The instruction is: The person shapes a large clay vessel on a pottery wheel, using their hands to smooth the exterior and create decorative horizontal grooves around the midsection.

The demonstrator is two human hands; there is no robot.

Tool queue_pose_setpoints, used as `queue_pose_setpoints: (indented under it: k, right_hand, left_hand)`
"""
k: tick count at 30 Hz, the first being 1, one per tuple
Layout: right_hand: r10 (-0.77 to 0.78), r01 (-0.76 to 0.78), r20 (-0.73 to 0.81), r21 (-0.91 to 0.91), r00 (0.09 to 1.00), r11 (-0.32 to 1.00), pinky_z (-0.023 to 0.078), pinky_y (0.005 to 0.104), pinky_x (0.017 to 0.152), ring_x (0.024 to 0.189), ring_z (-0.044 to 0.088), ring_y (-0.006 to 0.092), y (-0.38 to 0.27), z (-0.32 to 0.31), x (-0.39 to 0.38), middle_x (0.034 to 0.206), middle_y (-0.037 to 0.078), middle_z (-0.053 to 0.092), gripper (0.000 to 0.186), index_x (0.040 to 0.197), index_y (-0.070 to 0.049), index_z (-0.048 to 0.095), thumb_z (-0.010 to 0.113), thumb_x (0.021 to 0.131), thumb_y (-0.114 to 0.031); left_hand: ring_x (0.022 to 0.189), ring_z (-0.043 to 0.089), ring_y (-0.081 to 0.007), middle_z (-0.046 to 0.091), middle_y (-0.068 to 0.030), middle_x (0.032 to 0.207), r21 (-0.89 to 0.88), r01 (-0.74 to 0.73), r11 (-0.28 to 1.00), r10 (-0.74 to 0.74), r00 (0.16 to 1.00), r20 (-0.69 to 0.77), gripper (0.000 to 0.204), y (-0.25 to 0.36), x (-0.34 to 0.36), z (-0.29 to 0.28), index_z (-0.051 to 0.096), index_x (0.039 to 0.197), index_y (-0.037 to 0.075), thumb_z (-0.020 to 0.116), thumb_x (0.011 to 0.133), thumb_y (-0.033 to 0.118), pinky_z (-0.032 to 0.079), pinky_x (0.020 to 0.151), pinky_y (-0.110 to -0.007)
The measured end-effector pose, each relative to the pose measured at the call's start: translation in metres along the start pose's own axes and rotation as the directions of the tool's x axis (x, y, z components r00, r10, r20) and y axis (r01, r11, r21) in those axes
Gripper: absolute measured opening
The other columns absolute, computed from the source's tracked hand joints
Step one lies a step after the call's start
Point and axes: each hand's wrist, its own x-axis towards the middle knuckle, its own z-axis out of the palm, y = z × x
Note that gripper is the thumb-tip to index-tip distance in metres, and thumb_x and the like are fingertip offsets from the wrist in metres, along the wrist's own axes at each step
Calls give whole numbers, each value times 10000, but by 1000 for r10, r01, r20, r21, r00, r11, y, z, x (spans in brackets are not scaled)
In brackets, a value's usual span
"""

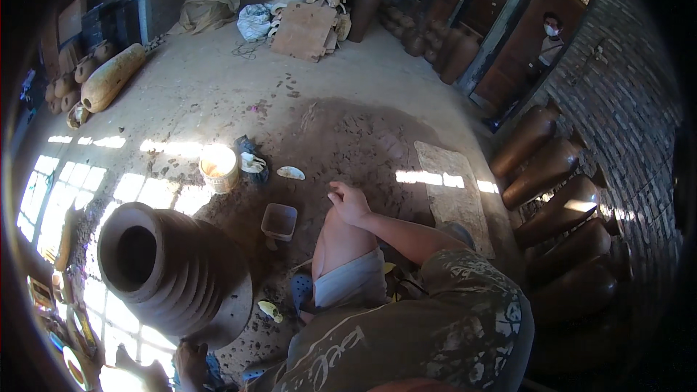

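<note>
A large ribbed clay pot (200,258) with a thick round mouth stands at the left on a round wheel disc (238,312). Below it, close to the disc's near edge, is my left hand (191,363), dark in shadow. How its fingers are set, and whether it holds anything, I cannot make out. My right hand (350,205) rests on my bent knee with its fingers curled in and nothing visible in them. A square plastic tub (279,222) sits on the floor between the pot and my knee.
Behind the pot stand a light bucket (218,168) and a dark bag (250,162). Several tall clay jars (555,163) lean along the right brick wall. Curved pieces and a flat board (303,29) are stacked at the back. A masked person (552,43) stands in the doorway.
</note>
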Motion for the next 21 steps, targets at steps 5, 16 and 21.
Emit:
queue_pose_setpoints:
  k: [5,16,21]
  right_hand:
    - [-93,95,31,-45,995,994,577,393,932,1052,745,323,1,-5,4,1107,185,765,198,1133,-4,747,706,983,-127]
    - [-22,23,56,-19,998,1000,588,422,773,854,759,311,-20,-4,1,897,176,760,264,1023,-9,728,754,981,-269]
    - [-32,30,27,61,999,998,581,410,761,825,741,282,-21,-3,-5,911,155,740,242,1033,-16,722,762,970,-246]
  left_hand:
    - [1046,674,-434,730,-233,1037,71,-50,996,50,999,2,378,-42,4,31,775,1017,23,755,874,372,506,945,-544]
    - [1098,646,-422,716,-234,1055,63,151,986,-156,984,87,380,5,-2,11,771,913,5,740,863,380,473,992,-539]
    - [1097,647,-420,710,-237,1078,102,72,992,-77,996,45,401,-5,-4,19,779,938,-4,733,858,386,478,992,-531]
